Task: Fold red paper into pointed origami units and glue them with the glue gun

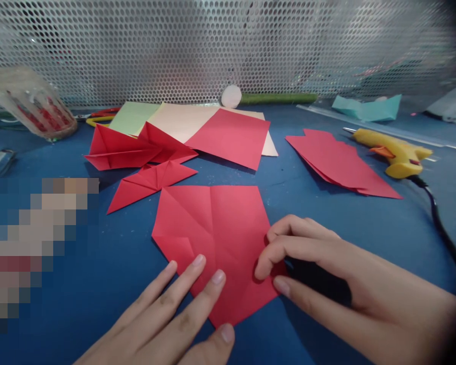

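A creased red paper sheet (216, 238) lies flat on the blue table (365, 228) right in front of me. My left hand (175, 314) rests on its lower left part, fingers stretched out flat and pressing it down. My right hand (327, 268) is at the sheet's right edge, with curled fingers and thumb pinching that edge.
Folded red paper pieces (140, 152) lie behind the sheet, with green, cream and red sheets (213, 129) further back. A stack of red paper (338, 162) and a yellow glue gun (397, 152) with its black cord sit at the right. A perforated metal screen (228, 45) closes the back.
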Tool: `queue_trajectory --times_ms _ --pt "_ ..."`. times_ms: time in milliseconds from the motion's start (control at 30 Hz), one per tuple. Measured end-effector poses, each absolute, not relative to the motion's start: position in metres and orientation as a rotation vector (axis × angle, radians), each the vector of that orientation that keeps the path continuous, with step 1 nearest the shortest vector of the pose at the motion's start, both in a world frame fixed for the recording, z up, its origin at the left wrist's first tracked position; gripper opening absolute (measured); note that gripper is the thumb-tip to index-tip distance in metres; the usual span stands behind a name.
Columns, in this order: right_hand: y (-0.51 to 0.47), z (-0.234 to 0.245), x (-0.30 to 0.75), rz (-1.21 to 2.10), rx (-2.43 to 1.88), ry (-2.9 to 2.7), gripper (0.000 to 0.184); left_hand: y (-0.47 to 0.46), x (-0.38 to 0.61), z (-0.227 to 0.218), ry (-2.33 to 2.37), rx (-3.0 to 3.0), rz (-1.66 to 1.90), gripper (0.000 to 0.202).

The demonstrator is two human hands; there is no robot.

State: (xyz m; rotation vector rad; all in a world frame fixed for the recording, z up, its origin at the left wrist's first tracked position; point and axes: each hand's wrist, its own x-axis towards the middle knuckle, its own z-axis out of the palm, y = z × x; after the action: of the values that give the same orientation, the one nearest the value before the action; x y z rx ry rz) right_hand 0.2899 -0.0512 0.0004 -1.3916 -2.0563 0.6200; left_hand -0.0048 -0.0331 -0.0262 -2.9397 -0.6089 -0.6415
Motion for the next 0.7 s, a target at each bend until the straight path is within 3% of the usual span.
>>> queue_trajectory --times_ms 67,200,333,500,600,700 --pt "-0.051 0.001 0.291 0.594 -1.378 -2.053 0.035 -0.032 -0.003 -0.033 -0.653 -2.958 -0.673 0.047" --pt "-0.046 0.007 0.289 0.551 -1.376 -2.117 0.042 -0.033 -0.002 -0.041 -0.761 -2.977 -0.739 0.045" --pt "-0.042 0.016 0.292 0.555 -1.249 -2.212 0.032 -0.033 -0.005 -0.032 -0.724 -2.929 -0.747 0.038" --pt "-0.038 0.018 0.3 0.508 -1.069 -2.371 0.026 -0.034 0.0 -0.024 -0.633 -2.833 -0.832 0.051" --pt "-0.034 0.015 0.301 0.452 -0.981 -2.42 0.013 -0.04 0.005 -0.029 -0.795 -2.722 -0.942 0.044" --pt "-0.03 0.013 0.297 0.4 -0.912 -2.413 0.027 -0.043 0.007 -0.03 -0.926 -2.61 -1.054 0.041"
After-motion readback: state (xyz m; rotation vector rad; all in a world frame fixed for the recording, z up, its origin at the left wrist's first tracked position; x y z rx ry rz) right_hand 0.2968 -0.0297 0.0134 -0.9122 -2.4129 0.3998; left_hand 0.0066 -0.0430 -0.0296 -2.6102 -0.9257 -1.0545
